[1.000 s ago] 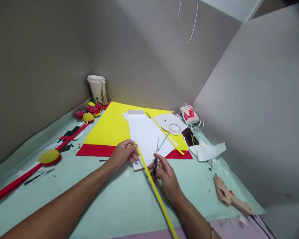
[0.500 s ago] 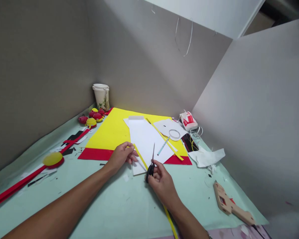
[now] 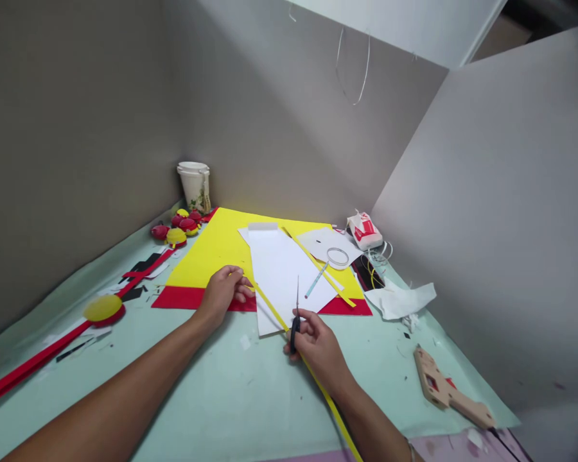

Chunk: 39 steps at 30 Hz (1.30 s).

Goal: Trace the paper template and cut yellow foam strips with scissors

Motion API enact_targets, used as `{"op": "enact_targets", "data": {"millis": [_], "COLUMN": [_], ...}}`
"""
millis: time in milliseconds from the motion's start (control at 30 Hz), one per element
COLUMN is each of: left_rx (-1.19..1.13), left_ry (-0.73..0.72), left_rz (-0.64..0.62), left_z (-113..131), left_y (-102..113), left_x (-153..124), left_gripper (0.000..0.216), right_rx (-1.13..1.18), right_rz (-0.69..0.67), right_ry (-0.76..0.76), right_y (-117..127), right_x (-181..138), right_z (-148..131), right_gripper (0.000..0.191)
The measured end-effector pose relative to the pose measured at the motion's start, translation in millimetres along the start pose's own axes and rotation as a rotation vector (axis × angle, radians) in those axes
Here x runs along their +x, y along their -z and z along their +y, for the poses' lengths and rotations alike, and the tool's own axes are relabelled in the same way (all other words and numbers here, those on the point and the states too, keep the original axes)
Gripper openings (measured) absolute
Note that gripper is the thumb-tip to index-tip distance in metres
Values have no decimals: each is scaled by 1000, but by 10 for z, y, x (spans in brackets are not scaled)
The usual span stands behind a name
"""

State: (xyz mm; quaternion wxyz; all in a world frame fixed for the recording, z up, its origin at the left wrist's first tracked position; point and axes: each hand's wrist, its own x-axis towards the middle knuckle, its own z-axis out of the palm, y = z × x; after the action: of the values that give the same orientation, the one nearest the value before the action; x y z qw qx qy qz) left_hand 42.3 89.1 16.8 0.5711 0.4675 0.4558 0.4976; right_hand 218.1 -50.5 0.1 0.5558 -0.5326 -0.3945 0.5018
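My left hand (image 3: 225, 292) pinches the upper end of a long thin yellow strip (image 3: 271, 309). From there the strip slants down to the right, passes by my right hand (image 3: 313, 337) and runs along the right forearm to the bottom edge. Black-handled scissors (image 3: 295, 332) are gripped in my right hand, their blades pointing away and looking closed. Beneath both hands lie a white sheet (image 3: 289, 263) and, under it, a yellow sheet (image 3: 207, 256) with a red sheet (image 3: 180, 298) showing along its near edge. Whether the right fingers also hold the strip is hidden.
A glue gun (image 3: 450, 391) lies at the right. Behind it are crumpled white tissue (image 3: 399, 301), a tissue pack (image 3: 365, 231) and a pen (image 3: 316, 280) near a ring (image 3: 338, 256). Left are red-and-yellow round pieces (image 3: 176, 238), a red strip (image 3: 38, 359) and a white bucket (image 3: 194, 186).
My left hand has moved left and slightly up, drawing the yellow strip straighter between the hands. My right hand, with the scissors, has shifted slightly right.
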Motion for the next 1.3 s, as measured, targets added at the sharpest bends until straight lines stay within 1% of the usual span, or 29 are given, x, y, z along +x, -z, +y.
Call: {"op": "enact_targets", "data": {"millis": [200,367,600,767,833,1000,1067,1167,1300], "left_rx": [10,-13,-144,-211,-219,-232,-210,-128,12], "left_ry": [5,8,73,129,164,289,317,326,378], "left_rz": [57,124,139,143,83,-222,-314,-463,-716], "left_z": [23,64,67,79,80,76,80,89,89], "left_y": [35,70,103,110,93,5,-28,-54,-51], "left_x": [47,92,138,152,127,-2,-60,-129,-196], "left_gripper": [7,5,4,4,2,13,15,15,23], "right_rx": [-17,-10,157,267,327,437,447,476,517], "right_rz": [-21,6,-27,-38,-40,-36,-40,-52,-60], "right_ry": [-24,-73,-72,-107,-123,-124,-128,-124,-109], "right_y": [22,37,146,178,173,155,153,154,154], "right_x": [11,27,72,80,73,57,55,54,46], "right_z": [-17,-100,-78,-77,-87,-98,-92,-83,-90], "right_gripper": [42,43,47,48,47,42,42,44,46]}}
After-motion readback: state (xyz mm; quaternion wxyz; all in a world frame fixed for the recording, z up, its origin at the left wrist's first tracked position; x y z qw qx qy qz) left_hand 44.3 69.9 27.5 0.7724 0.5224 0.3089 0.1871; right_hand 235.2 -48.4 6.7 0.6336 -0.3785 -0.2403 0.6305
